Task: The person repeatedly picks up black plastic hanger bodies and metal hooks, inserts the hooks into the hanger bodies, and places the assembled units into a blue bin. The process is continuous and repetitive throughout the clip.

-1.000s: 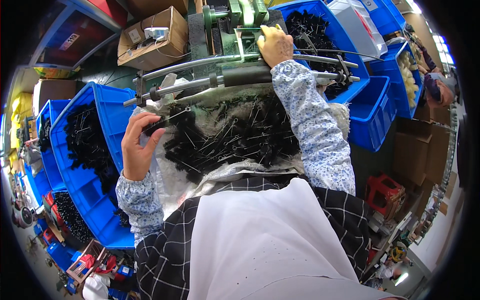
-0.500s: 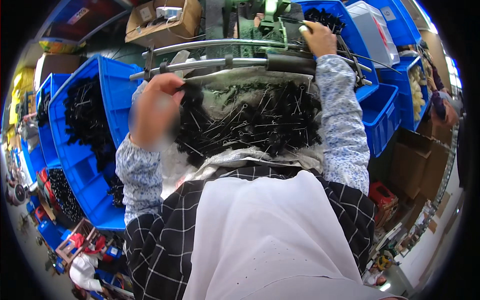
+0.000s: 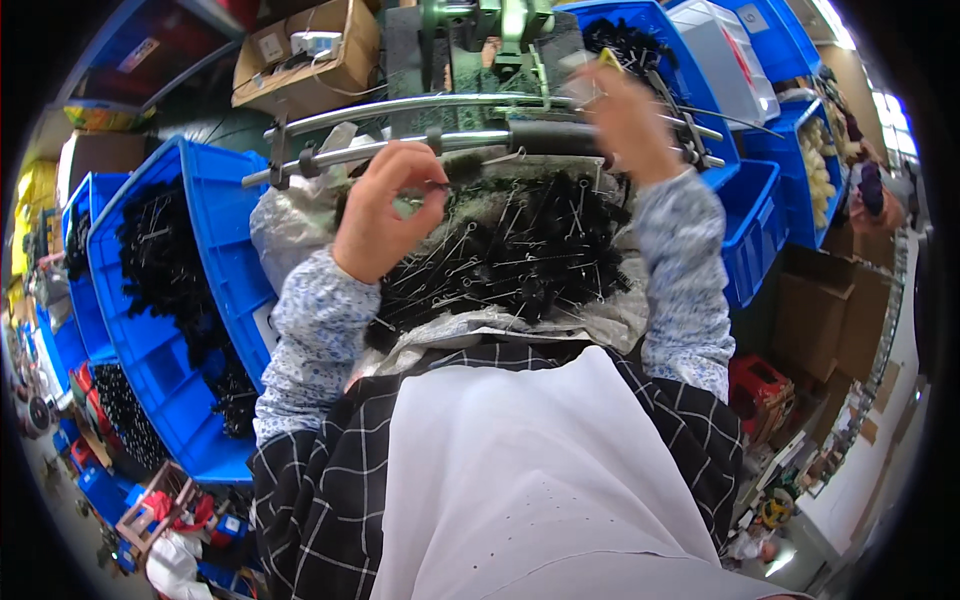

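My left hand (image 3: 390,210) is in front of the metal rails, thumb and forefinger pinched. From the pinch a small black-bristled wire brush (image 3: 463,166) points right, its bare wire ending in a loop. My right hand (image 3: 632,122) is smeared by motion near the right end of the rails, so its fingers cannot be read. Below both hands a heap of black wire brushes (image 3: 545,235) with looped metal stems lies on a whitish sack (image 3: 285,222) across my lap. Beyond the rails stands a green machine (image 3: 505,50).
Blue bins (image 3: 150,345) with black brushes stand at left. At far right are another blue bin of brushes (image 3: 640,45), a clear plastic box (image 3: 725,60) and an upright blue bin (image 3: 752,235). A cardboard box (image 3: 310,75) sits at far left. Another person's hand (image 3: 872,210) shows at the right edge.
My left hand has moved right, from the sack's left edge to over the brush heap, now with a brush in its pinch. My right hand has shifted slightly left and nearer.
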`<state>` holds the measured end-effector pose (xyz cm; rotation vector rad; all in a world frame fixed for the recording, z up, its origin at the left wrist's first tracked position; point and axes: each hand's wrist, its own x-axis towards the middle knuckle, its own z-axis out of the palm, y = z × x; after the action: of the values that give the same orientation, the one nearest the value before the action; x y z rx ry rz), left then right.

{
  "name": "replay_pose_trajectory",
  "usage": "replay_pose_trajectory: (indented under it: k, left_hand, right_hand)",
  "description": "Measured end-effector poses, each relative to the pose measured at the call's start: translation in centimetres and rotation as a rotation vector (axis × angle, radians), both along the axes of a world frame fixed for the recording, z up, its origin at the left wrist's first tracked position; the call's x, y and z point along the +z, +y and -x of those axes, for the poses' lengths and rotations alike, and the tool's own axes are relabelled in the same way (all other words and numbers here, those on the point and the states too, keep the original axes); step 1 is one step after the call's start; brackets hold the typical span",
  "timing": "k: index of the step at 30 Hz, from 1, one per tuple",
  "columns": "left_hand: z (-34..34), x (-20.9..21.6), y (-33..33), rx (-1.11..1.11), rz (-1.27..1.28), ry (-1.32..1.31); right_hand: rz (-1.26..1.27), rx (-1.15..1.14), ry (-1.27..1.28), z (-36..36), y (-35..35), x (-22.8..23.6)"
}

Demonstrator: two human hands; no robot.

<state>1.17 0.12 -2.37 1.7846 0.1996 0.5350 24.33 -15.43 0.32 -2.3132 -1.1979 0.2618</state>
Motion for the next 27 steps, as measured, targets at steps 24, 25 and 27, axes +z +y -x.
replay_pose_trajectory:
  k: [24, 25, 27]
  left_hand:
    - [5.4, -5.1, 4.9, 0.012, -0.502, 0.764]
    - [5.6, -5.1, 4.9, -0.009, -0.533, 0.748]
    - [5.7, -4.6, 4.7, 0.003, -0.493, 0.720]
  right_hand:
    - [0.019, -0.150, -0.493, -6.1, 4.4, -8.5]
    - [0.016, -0.147, -0.499, -6.0, 4.4, -8.5]
    - [0.011, -0.141, -0.510, -5.9, 4.5, -8.4]
